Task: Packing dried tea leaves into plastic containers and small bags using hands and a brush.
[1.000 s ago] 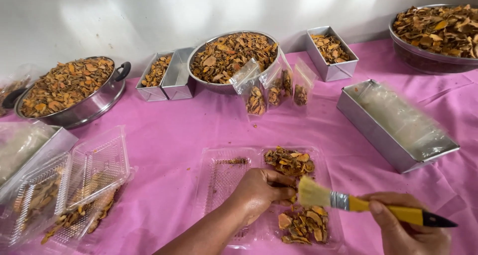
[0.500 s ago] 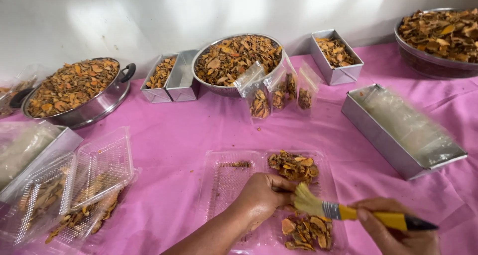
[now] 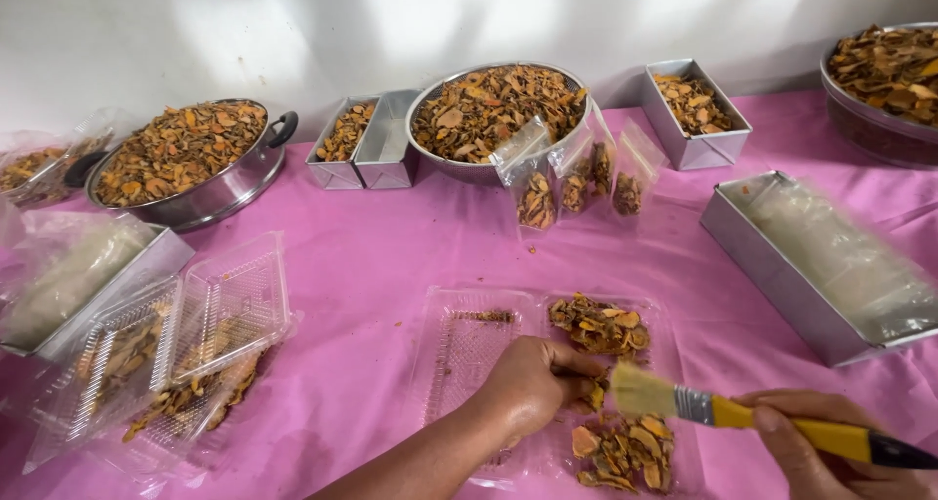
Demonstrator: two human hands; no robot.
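An open clear plastic clamshell box (image 3: 459, 349) lies on the pink tablecloth in front of me, with dried orange-brown slices (image 3: 598, 324) piled in its right half. My left hand (image 3: 528, 385) rests on the box and pinches a slice between its fingertips. My right hand (image 3: 811, 446) grips a yellow-handled paintbrush (image 3: 743, 414) whose pale bristles point left, right beside the left hand's fingers. More slices (image 3: 625, 451) lie below the brush.
A stack of clear clamshell boxes (image 3: 186, 339) lies at left. Behind stand a metal pot (image 3: 186, 163), a round bowl (image 3: 489, 109), small metal tins (image 3: 694, 109) and three small bags (image 3: 576, 178) of slices. A long metal tray (image 3: 782, 270) holds clear bags at right.
The brush has dropped lower and moved left, closer to my left hand's fingers. The left hand has stayed on the box, and the view has tilted slightly.
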